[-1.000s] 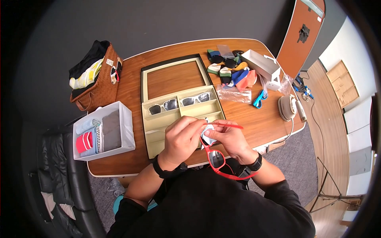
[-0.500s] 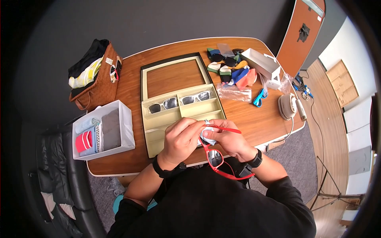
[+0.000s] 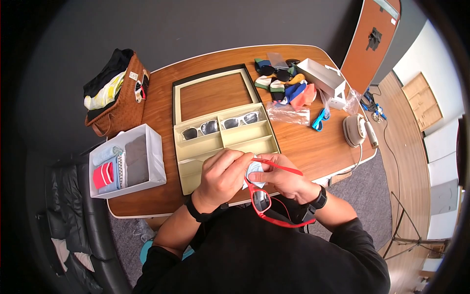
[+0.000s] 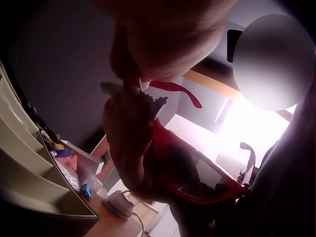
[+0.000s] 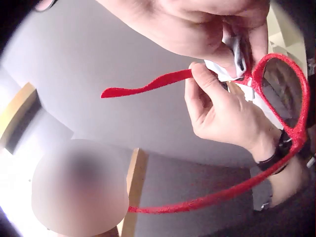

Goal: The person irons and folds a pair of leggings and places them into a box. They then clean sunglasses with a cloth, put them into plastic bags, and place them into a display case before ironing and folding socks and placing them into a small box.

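Observation:
In the head view, red-framed sunglasses [image 3: 261, 201] hang between both hands over the table's near edge, temples unfolded toward the right. My left hand [image 3: 220, 174] pinches one red temple [image 5: 148, 88] near its hinge, as the right wrist view shows. With thumb and fingers my right hand [image 3: 286, 177] grips a pale cloth [image 3: 254, 170] wrapped over the lens nearest the hands, so that lens is hidden. The other dark lens is uncovered. Just beyond the hands lies an open display case [image 3: 177, 142] holding two pairs of white-framed sunglasses [image 3: 200, 130] in its back compartments.
Left of the case stand a white box [image 3: 157, 166] of folded clothes and a brown basket [image 3: 128, 105]. Patterned socks [image 3: 293, 93], dark sunglasses, clear plastic, a white box [image 3: 320, 78], blue glasses [image 3: 319, 120] and a handheld steamer [image 3: 353, 132] occupy the right side.
The sunglasses have tilted a little, their uncovered lens shifting slightly left and down. The right fingers and the cloth have shifted slightly on the lens; the left hand keeps its grip.

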`<state>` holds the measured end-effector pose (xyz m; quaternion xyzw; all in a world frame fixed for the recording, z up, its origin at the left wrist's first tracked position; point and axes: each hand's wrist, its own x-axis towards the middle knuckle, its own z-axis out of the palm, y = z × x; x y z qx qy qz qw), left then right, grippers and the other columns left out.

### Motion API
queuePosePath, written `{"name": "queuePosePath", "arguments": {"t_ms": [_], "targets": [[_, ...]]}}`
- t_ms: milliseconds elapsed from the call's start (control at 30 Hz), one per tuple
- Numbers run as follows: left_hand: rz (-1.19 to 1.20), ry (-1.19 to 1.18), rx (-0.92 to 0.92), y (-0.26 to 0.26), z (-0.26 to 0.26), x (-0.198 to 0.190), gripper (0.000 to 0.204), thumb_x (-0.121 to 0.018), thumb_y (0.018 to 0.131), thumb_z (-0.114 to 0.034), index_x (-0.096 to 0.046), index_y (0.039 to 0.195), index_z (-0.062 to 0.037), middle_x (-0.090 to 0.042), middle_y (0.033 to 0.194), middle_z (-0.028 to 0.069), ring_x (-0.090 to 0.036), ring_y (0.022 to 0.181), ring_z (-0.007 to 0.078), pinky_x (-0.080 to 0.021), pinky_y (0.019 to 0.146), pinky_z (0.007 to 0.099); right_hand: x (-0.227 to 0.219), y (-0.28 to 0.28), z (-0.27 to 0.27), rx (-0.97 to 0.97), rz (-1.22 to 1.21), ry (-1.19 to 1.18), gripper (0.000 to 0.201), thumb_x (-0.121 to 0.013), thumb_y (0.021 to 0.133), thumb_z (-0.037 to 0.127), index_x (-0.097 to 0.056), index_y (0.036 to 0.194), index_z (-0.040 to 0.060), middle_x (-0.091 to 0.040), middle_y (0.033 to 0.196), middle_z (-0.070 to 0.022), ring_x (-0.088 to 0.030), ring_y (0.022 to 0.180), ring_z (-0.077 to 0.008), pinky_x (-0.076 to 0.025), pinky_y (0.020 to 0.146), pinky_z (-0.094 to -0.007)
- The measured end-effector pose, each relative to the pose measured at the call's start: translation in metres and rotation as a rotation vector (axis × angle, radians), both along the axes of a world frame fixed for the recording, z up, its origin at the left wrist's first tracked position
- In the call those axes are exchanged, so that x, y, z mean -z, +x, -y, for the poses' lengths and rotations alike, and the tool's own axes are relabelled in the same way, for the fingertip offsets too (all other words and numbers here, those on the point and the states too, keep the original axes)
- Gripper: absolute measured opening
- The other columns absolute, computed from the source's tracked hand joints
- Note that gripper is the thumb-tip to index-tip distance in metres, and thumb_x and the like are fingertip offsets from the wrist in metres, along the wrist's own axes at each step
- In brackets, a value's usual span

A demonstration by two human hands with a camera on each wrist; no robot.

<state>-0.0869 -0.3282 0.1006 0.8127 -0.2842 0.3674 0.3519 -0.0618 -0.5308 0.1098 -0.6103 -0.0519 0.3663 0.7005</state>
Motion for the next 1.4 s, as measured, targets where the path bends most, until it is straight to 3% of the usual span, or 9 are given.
{"name": "queuePosePath", "arguments": {"t_ms": [333, 567, 633, 767, 933, 1000, 1100, 1200, 1400], "targets": [[-0.033, -0.026, 0.006, -0.006, 0.002, 0.001, 0.027, -0.080, 0.077, 0.013, -0.078, 0.102, 0.0028, -0.068, 0.087, 0.0108, -0.069, 0.072, 0.0265, -0.055, 0.062, 0.0371, 0.027, -0.004, -0.006, 0.028, 0.300, -0.068, 0.017, -0.079, 0.100, 0.012, -0.077, 0.109, -0.0025, -0.078, 0.092, -0.0040, -0.067, 0.082, -0.0070, -0.055, 0.073, -0.0265], [-0.103, -0.105, -0.003, -0.006, 0.001, 0.004, 0.022, -0.080, 0.080, 0.011, -0.078, 0.100, 0.0033, -0.070, 0.085, 0.0116, -0.070, 0.071, 0.0257, -0.056, 0.063, 0.0361, 0.021, -0.002, -0.001, 0.024, 0.300, -0.002, 0.027, -0.066, 0.111, 0.021, -0.075, 0.112, -0.0040, -0.077, 0.096, -0.0039, -0.066, 0.087, -0.0064, -0.054, 0.077, -0.0267], [-0.106, -0.089, 0.000, -0.009, -0.001, 0.004, 0.022, -0.080, 0.079, 0.011, -0.078, 0.100, 0.0033, -0.070, 0.085, 0.0114, -0.070, 0.071, 0.0257, -0.056, 0.063, 0.0359, 0.011, 0.006, 0.006, -0.159, 0.165, -0.001, 0.030, -0.064, 0.112, 0.025, -0.074, 0.117, -0.0029, -0.074, 0.094, -0.0006, -0.062, 0.082, -0.0041, -0.051, 0.071, -0.0241], [-0.101, -0.059, 0.023, -0.012, 0.002, -0.003, 0.022, -0.080, 0.079, 0.011, -0.078, 0.099, 0.0031, -0.070, 0.086, 0.0110, -0.070, 0.071, 0.0256, -0.055, 0.062, 0.0355, 0.010, 0.008, 0.002, -0.234, 0.090, 0.133, 0.025, -0.073, 0.105, 0.015, -0.074, 0.125, -0.0006, -0.076, 0.097, -0.0008, -0.062, 0.076, -0.0041, -0.048, 0.064, -0.0228], [-0.094, -0.060, 0.003, -0.011, 0.002, 0.000, 0.024, -0.079, 0.078, 0.012, -0.078, 0.099, 0.0030, -0.070, 0.086, 0.0106, -0.071, 0.072, 0.0256, -0.056, 0.063, 0.0356, 0.019, 0.001, -0.003, -0.111, 0.219, 0.007, 0.023, -0.074, 0.104, 0.013, -0.075, 0.121, -0.0020, -0.075, 0.091, -0.0002, -0.062, 0.076, -0.0042, -0.049, 0.064, -0.0225], [-0.098, -0.073, -0.010, -0.008, -0.001, 0.003, 0.024, -0.080, 0.078, 0.012, -0.078, 0.100, 0.0028, -0.070, 0.085, 0.0104, -0.071, 0.073, 0.0252, -0.057, 0.064, 0.0354, 0.015, 0.000, -0.004, -0.059, 0.260, -0.081, 0.019, -0.072, 0.105, 0.012, -0.075, 0.115, -0.0041, -0.078, 0.094, -0.0031, -0.070, 0.086, -0.0085, -0.056, 0.077, -0.0259], [-0.129, -0.097, -0.022, -0.009, -0.002, 0.002, 0.023, -0.081, 0.078, 0.011, -0.078, 0.099, 0.0025, -0.070, 0.085, 0.0103, -0.071, 0.074, 0.0251, -0.056, 0.064, 0.0353, 0.020, 0.004, -0.002, -0.094, 0.353, -0.112, 0.021, -0.070, 0.106, 0.012, -0.074, 0.118, -0.0052, -0.078, 0.097, -0.0040, -0.070, 0.088, -0.0090, -0.057, 0.079, -0.0258], [-0.098, -0.079, -0.032, -0.011, -0.001, -0.002, 0.021, -0.081, 0.079, 0.011, -0.078, 0.099, 0.0025, -0.070, 0.085, 0.0103, -0.071, 0.073, 0.0253, -0.056, 0.063, 0.0353, 0.003, 0.006, 0.000, -0.156, -0.005, 0.163, 0.022, -0.071, 0.106, 0.011, -0.074, 0.120, -0.0046, -0.079, 0.100, -0.0044, -0.070, 0.088, -0.0093, -0.056, 0.081, -0.0254], [-0.094, -0.054, -0.016, -0.012, 0.000, -0.004, 0.018, -0.081, 0.082, 0.010, -0.078, 0.099, 0.0024, -0.070, 0.084, 0.0105, -0.071, 0.071, 0.0252, -0.056, 0.062, 0.0355, 0.012, 0.003, -0.005, -0.109, 0.173, 0.012, 0.022, -0.074, 0.104, 0.014, -0.076, 0.119, -0.0026, -0.076, 0.092, -0.0026, -0.066, 0.081, -0.0065, -0.055, 0.072, -0.0245]]}}
